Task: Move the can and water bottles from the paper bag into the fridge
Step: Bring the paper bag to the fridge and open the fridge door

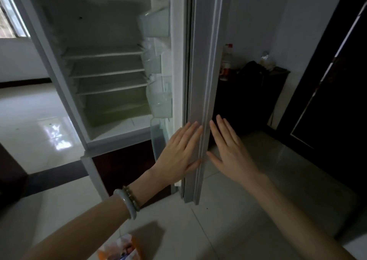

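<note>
The fridge point(59, 65) stands open in front of me, its white shelves point(105, 54) bare. Its door point(204, 81) is swung out edge-on toward me, with clear door bins point(156, 23) on the inner side. My left hand point(178, 152) lies flat and spread against the inner side of the door's edge. My right hand point(230, 150) is spread flat on the outer side of the same edge. Neither hand holds anything. The orange paper bag point(121, 247) sits on the floor at the bottom edge, its top open with something white and blue inside; can and bottles are not discernible.
A dark low cabinet point(258, 100) stands behind the door, carrying a bottle with a red cap point(227, 61) and a dark bag. Dark panelled doors point(337, 100) fill the right side. Glossy pale floor tiles point(39, 136) spread to the left and around my feet.
</note>
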